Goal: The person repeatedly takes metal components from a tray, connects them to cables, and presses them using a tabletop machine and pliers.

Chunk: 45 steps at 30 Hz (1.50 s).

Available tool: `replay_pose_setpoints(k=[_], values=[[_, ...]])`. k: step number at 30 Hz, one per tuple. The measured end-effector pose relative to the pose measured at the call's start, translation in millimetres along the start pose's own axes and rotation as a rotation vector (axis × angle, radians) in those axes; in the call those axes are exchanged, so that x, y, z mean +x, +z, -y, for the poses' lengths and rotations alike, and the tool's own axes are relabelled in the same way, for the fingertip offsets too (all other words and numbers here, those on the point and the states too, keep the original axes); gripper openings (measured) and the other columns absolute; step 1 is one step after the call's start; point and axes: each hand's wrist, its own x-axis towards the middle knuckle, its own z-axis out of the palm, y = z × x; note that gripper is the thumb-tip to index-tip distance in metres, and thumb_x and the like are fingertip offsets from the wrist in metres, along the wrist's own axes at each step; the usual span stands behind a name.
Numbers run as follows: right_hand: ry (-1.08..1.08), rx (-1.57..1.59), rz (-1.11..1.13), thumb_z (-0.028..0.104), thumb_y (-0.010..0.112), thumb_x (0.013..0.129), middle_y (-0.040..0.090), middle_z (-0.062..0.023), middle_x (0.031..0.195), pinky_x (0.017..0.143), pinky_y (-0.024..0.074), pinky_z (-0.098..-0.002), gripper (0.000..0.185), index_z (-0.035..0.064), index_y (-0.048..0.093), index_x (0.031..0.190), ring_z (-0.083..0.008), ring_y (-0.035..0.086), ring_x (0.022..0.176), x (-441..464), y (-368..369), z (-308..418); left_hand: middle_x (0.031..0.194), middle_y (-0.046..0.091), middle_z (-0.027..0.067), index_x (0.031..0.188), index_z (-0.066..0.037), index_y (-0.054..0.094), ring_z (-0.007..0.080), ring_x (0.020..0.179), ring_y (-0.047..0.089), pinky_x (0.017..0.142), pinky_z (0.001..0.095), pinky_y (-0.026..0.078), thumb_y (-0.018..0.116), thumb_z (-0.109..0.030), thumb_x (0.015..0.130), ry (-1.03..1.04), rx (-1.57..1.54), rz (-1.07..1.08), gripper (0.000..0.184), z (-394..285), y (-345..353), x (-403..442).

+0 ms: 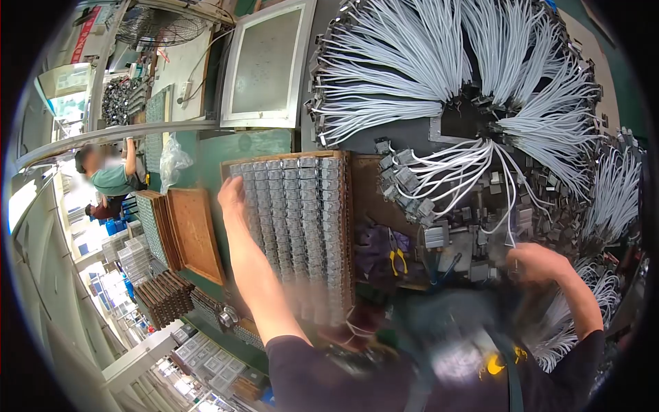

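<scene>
My left hand (pixel 233 193) is at the far left edge of a wooden tray (pixel 349 233), its fingers closed and touching the outermost column of parts. Tight rows of small grey metal housings (pixel 292 206) fill the tray. What the left fingers hold, if anything, is hidden. My right hand (pixel 539 262) has its fingers curled around the lower end of a white cable (pixel 512 213). That cable belongs to a loose bunch of white cables (pixel 453 172) with grey connector blocks (pixel 405 180) on their ends.
Large fans of grey-white cables (pixel 405 55) spread over the back right. Yellow-handled pliers (pixel 397 257) lie between tray and loose connectors. Left are a wooden board (pixel 195 233), a plastic bag (pixel 175 161) and stacked trays (pixel 163 299). A framed panel (pixel 268 62) stands behind; another person (pixel 113 175) is farther left.
</scene>
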Motion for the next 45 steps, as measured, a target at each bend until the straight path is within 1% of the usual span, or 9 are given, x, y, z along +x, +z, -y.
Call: replay_pose_setpoints(k=[6,10,17,19,24,29,34,40,45], values=[[-0.019,-0.182,0.058,0.011,0.081,0.064,0.071,-0.0174,0.096,0.081,0.0552,-0.0462,0.041,0.0036,0.07,0.103,-0.0384,0.068,0.093,10,-10,12,0.113,0.071,0.0121,0.14,0.006,0.053,0.0235,0.097,0.069,0.084,0.0344,0.054,0.081,-0.004,0.079,0.026,0.054,-0.037,0.068,-2,-12,8],[-0.063,-0.212,0.021,0.016,0.083,0.065,0.071,-0.0188,0.088,0.077,0.0544,-0.0479,0.042,0.0042,0.07,0.103,-0.0392,0.069,0.09,7,-3,0,0.08,0.068,0.0018,0.103,0.002,0.069,0.0111,0.065,0.06,0.056,0.0253,0.048,0.082,0.005,0.073,0.234,0.074,-0.138,0.033,-23,-8,-27],[-0.133,-0.086,-0.017,0.018,0.084,0.067,0.074,-0.0138,0.086,0.075,0.0546,-0.0457,0.041,0.006,0.071,0.104,-0.0359,0.071,0.086,-1,-3,-2,0.102,0.07,0.0086,0.112,-0.003,0.07,0.017,0.092,0.067,0.084,0.0312,0.057,0.077,0.006,0.073,0.643,-0.004,0.386,0.041,-56,141,-280],[-0.165,0.016,0.005,0.018,0.086,0.067,0.075,-0.0127,0.085,0.073,0.055,-0.0438,0.043,0.0061,0.071,0.105,-0.0332,0.071,0.084,-6,-7,-7,0.104,0.069,0.0063,0.111,-0.009,0.071,0.0176,0.097,0.066,0.084,0.0308,0.055,0.079,-0.002,0.07,1.172,0.488,0.511,0.043,-30,204,-369],[-0.159,0.077,0.024,0.018,0.089,0.062,0.075,-0.0118,0.082,0.07,0.0551,-0.0391,0.043,0.0032,0.074,0.099,-0.0266,0.072,0.081,-25,-17,-28,0.119,0.068,0.0119,0.108,-0.004,0.07,0.0323,0.114,0.061,0.101,0.0425,0.048,0.077,-0.008,0.058,0.988,0.435,1.232,0.051,112,311,-506],[-0.212,0.073,-0.005,0.021,0.092,0.059,0.076,-0.0115,0.084,0.07,0.0553,-0.0371,0.045,0.0015,0.075,0.096,-0.0255,0.073,0.08,-31,-14,-56,0.126,0.068,0.0119,0.113,-0.002,0.069,0.0309,0.118,0.062,0.103,0.0425,0.049,0.079,-0.014,0.062,0.721,0.411,1.365,0.054,139,333,-521],[-0.346,0.123,-0.059,0.022,0.09,0.064,0.076,-0.0133,0.085,0.067,0.0556,-0.0358,0.044,-0.0001,0.074,0.099,-0.0251,0.074,0.078,-28,-12,-39,0.129,0.067,0.0146,0.116,-0.001,0.071,0.0275,0.118,0.064,0.102,0.0392,0.051,0.085,-0.02,0.059,0.796,0.742,1.119,0.062,53,282,-481],[-0.439,0.181,-0.452,0.024,0.087,0.069,0.075,-0.0123,0.083,0.067,0.0553,-0.0374,0.04,0.0009,0.068,0.095,-0.0279,0.073,0.078,-12,15,2,0.128,0.067,0.0136,0.111,-0.002,0.061,0.0345,0.135,0.052,0.123,0.053,0.023,0.073,-0.011,0.061,1.1,1.002,0.969,0.052,53,261,-481],[-0.433,0.113,-0.608,0.024,0.086,0.07,0.073,-0.0101,0.079,0.068,0.0535,-0.0401,0.037,0.0033,0.065,0.091,-0.0293,0.071,0.076,6,34,3,0.107,0.072,0.0103,0.118,-0.003,0.062,0.0286,0.118,0.063,0.112,0.0451,0.039,0.075,-0.009,0.061,1.262,1.111,0.9,0.059,75,259,-456]])
